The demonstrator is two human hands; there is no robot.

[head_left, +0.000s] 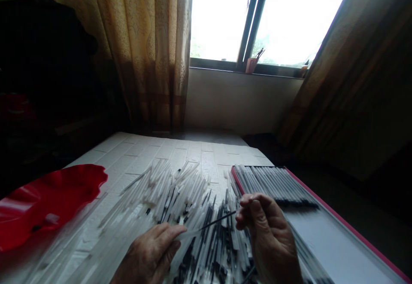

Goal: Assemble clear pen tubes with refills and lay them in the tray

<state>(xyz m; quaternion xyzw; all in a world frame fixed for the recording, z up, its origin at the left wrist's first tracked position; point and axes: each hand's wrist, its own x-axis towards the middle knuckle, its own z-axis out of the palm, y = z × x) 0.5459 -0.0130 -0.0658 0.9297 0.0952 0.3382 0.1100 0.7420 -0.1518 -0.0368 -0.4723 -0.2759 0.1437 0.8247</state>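
My left hand (149, 254) is closed, pinching a clear plastic tube (192, 234) between thumb and forefinger. A thin black stick (219, 220) runs from that tube up to my right hand (270, 239), whose fingers are closed on its other end. Whether the stick's tip is inside the tube or just touching it, I cannot tell. Below and between my hands lies a loose pile of dark sticks and clear tubes (209, 254). More clear tubes (157, 189) are spread across the table to the left, blurred in places.
A shallow red-edged box (346, 228) on the right holds a row of clear tubes with black ends (273, 185). At the left stands a red wavy-rimmed bowl (67, 185). The table (206, 151) has a white brick-pattern cover. Behind are curtains (144, 52) and a window.
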